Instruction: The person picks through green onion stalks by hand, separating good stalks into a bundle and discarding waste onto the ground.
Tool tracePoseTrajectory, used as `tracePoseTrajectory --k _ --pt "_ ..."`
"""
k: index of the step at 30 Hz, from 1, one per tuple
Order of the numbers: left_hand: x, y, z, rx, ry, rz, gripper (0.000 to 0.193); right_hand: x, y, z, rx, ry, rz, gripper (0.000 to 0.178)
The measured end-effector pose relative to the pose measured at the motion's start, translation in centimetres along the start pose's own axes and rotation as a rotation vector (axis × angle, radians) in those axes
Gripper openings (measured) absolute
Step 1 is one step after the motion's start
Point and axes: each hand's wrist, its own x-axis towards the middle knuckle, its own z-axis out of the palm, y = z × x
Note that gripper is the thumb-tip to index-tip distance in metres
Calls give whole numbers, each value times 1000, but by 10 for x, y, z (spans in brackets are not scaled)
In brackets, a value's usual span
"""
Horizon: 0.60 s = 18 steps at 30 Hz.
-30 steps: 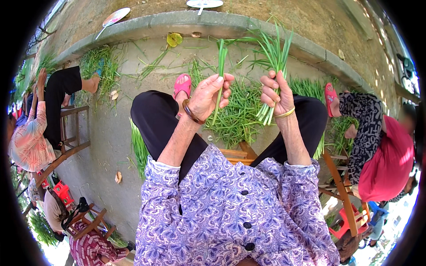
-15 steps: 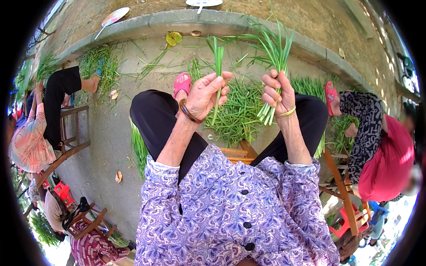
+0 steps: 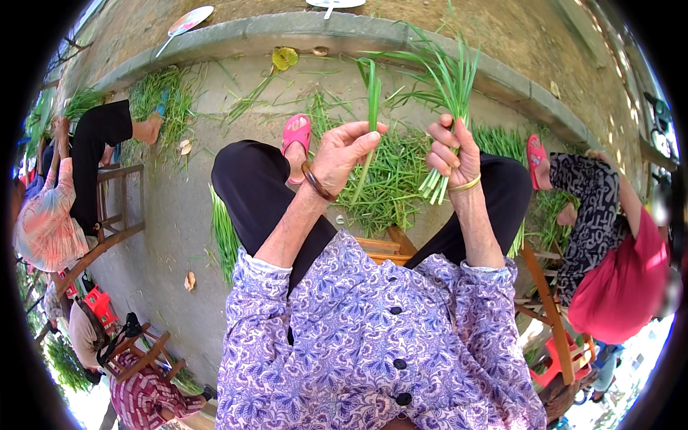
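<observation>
Partly done: the right hand [image 3: 453,154] grips one full bunch of leaves [image 3: 456,84]; the left hand [image 3: 346,156] pinches one slim tuft [image 3: 373,89], apart from it. Left: one loose heap [image 3: 393,175] below, between the knees. Fans [image 3: 190,20]: two. Stalks overlap; exact count uncertain.
</observation>
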Motion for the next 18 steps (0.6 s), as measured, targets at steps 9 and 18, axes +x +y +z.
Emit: tracePoseTrajectory --k 9,18 --pt "-6 8 7 104 43 42 22 1 1 -1 23 -23 30 24" --pt "-3 -10 11 170 100 264 20 3 5 -4 -7 13 48 23"
